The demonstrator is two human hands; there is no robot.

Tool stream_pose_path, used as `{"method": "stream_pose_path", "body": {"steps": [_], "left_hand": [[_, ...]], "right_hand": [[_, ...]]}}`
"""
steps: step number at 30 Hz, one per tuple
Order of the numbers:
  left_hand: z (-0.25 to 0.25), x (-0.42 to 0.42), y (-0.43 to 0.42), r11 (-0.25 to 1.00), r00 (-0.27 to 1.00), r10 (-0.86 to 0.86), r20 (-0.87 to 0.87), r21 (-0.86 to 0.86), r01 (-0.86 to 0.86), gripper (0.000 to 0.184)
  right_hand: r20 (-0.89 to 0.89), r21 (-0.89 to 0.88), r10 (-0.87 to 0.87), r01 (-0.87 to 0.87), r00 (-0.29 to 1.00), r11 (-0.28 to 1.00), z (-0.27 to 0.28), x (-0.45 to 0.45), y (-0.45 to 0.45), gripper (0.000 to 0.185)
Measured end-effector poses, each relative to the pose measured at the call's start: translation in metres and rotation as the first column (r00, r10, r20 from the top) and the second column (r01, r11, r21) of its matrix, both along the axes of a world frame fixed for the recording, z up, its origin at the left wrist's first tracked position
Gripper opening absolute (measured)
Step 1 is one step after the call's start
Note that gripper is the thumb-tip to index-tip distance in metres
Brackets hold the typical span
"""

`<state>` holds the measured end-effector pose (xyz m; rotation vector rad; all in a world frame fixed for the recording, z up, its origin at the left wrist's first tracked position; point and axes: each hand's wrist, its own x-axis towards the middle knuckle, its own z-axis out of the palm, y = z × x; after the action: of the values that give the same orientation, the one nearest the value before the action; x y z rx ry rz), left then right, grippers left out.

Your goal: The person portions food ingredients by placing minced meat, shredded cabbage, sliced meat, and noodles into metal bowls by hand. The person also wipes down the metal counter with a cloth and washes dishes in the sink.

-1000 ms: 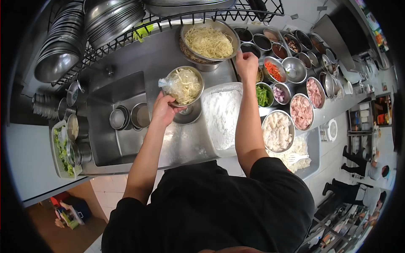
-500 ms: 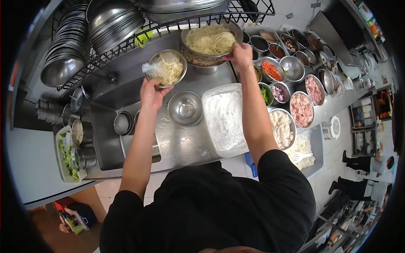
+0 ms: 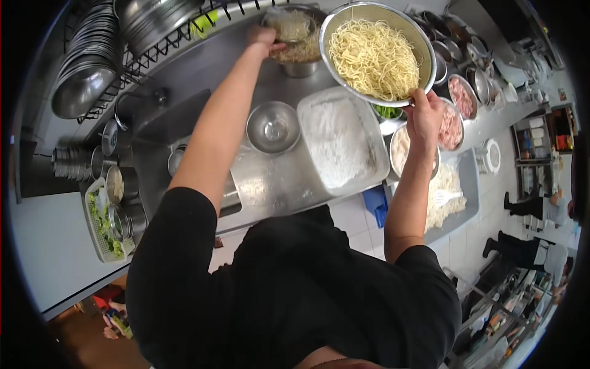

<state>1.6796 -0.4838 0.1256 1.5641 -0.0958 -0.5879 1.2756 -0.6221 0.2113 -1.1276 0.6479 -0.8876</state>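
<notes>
My right hand (image 3: 425, 117) grips the near rim of a large steel bowl of yellow noodles (image 3: 375, 58), which is lifted above the food bowls on the right. At the back, my left hand (image 3: 265, 40) holds the left edge of a smaller bowl (image 3: 291, 26) with pale food and clear plastic in it. That smaller bowl is over a wide container of brownish food (image 3: 301, 52). An empty steel bowl (image 3: 273, 127) rests on the counter, left of the plastic tub of white powder (image 3: 341, 141).
The sink (image 3: 153, 154) lies to the left, below a rack of stacked steel bowls (image 3: 89, 67). Bowls of raw meat (image 3: 450, 126) and a grey tub of pale food (image 3: 470, 190) are on the right. Two people stand in the far right background.
The noodle bowl has come off the brownish container, toward me and to the right, in my right hand. My left hand has carried the smaller bowl back and right, over that container.
</notes>
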Motion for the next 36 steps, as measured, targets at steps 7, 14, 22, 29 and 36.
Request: {"method": "stream_pose_path", "body": {"steps": [7, 14, 22, 29, 36], "left_hand": [[-0.05, -0.096, 0.154, 0.822, 0.685, -0.236, 0.689, 0.518, -0.238, 0.065], [-0.059, -0.171, 0.262, 0.845, 0.573, -0.431, 0.697, 0.535, -0.015, 0.016], [-0.078, -0.202, 0.359, 0.903, -0.013, -0.401, 0.916, 0.397, 0.166, 0.02], [-0.058, -0.252, 0.387, 0.959, 0.11, -0.204, 0.973, 0.177, 0.22, 0.025], [-0.056, -0.386, 0.362, 0.675, 0.14, -0.597, 0.79, 0.4, 0.619, 0.011]], "right_hand": [[-0.169, -0.053, -0.033, 0.024, 0.985, 0.998, -0.027, -0.066, 0.098, 0.01], [-0.179, -0.091, -0.051, 0.035, 0.983, 0.995, -0.053, -0.097, 0.194, 0.026], [-0.133, -0.141, -0.344, 0.326, 0.929, 0.935, -0.031, -0.145, 0.333, 0.028], [-0.099, -0.152, -0.537, 0.52, 0.838, 0.84, -0.027, -0.236, 0.422, 0.023], [-0.246, -0.164, -0.69, 0.672, 0.681, 0.722, -0.087, -0.376, 0.495, 0.008]]}}
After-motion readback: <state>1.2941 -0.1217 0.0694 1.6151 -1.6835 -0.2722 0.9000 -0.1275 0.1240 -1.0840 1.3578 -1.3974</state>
